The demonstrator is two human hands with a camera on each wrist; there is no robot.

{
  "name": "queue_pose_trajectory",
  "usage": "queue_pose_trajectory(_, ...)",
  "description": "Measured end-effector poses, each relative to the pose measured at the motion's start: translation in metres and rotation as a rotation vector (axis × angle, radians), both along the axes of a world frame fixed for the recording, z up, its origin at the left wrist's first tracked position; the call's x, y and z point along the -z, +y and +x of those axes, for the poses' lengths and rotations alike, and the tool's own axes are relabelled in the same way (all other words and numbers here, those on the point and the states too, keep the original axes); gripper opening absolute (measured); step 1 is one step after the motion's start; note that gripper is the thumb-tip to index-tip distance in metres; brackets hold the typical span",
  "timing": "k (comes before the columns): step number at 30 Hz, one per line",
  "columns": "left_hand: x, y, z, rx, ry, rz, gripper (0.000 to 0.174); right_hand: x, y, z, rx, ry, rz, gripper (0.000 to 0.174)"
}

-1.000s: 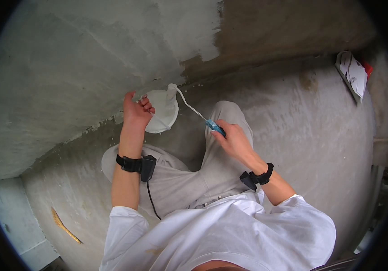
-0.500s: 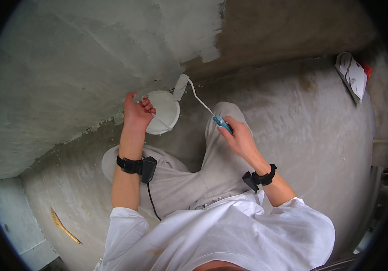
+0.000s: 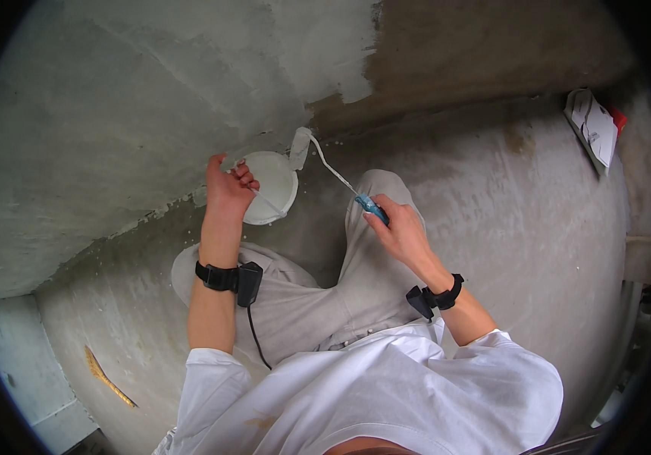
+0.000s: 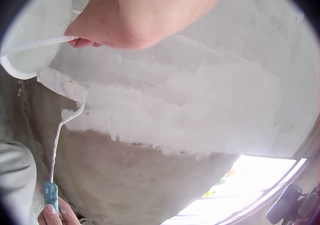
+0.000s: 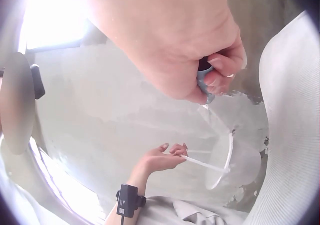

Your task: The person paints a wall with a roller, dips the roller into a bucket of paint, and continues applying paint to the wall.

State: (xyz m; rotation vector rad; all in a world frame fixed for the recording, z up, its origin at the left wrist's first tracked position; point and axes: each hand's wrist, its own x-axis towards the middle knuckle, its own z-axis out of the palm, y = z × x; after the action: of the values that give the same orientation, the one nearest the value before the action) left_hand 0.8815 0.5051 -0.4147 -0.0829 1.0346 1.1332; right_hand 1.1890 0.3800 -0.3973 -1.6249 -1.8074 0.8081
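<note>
My left hand curls its fingers round the thin white bail handle of a white bucket, which is tipped so its round mouth faces up toward me. In my right hand is the blue grip of a paint roller, its bent wire frame coated in white. The roller's white sleeve is at the bucket's right rim. In the right wrist view, fingers wrap the blue grip, and the bucket hangs beyond it near the left hand.
A wall stands ahead, coated whitish on the left and bare brown on the right. White spatters dot its foot. A yellowish brush-like object lies on the floor at left. A white folded sheet with something red leans at far right.
The roller has moved right and up from over the bucket's mouth to its right rim, then slightly back left. The left hand and bucket have barely moved.
</note>
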Motion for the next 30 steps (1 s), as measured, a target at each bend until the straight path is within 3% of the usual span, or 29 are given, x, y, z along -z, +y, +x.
queue_pose_trajectory(14,-0.003,0.000,0.002,-0.007,-0.026,-0.011,0.035,-0.002,-0.003,-0.004,0.007,0.023,-0.076,0.019)
queue_pose_trajectory(21,0.000,0.000,0.001,-0.003,-0.019,-0.007,0.035,0.036,0.007,0.004,0.049,0.107,-0.017,0.021)
queue_pose_trajectory(23,-0.002,0.000,0.002,0.003,-0.028,-0.001,0.035,0.043,0.020,0.007,0.140,0.434,-0.301,0.024)
queue_pose_trajectory(24,-0.002,0.000,0.003,0.004,-0.007,-0.010,0.034,0.044,0.026,0.009,0.140,0.431,-0.300,0.024)
queue_pose_trajectory(26,-0.003,0.001,0.004,0.006,0.009,-0.018,0.033,0.033,0.039,0.004,0.230,0.696,-0.479,0.024)
queue_pose_trajectory(30,-0.002,0.001,0.003,-0.012,0.022,-0.039,0.033,0.033,0.064,0.002,0.304,0.849,-0.512,0.023)
